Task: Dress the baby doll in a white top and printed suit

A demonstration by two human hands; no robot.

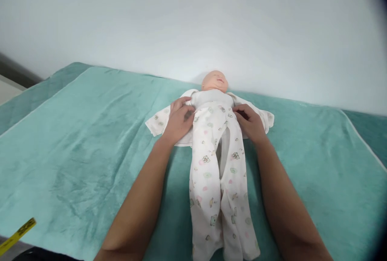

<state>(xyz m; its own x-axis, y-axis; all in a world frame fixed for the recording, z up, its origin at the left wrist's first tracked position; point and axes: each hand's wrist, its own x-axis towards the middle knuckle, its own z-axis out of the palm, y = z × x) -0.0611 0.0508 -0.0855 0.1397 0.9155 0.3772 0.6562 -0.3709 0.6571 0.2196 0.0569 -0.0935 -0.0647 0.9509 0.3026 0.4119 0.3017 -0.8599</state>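
A baby doll lies on its back on a teal blanket, head toward the wall. White printed trousers cover its legs, and a matching open top is spread flat under its body. My left hand grips the trousers' waistband at the doll's left side in view, fingers curled on the cloth. My right hand pinches the waistband on the other side. Both forearms reach in from the bottom edge, either side of the trouser legs.
The blanket covers a wide flat surface against a plain pale wall. A yellow strip, perhaps a measuring tape, pokes in at the bottom left corner. A darker edge shows at far left.
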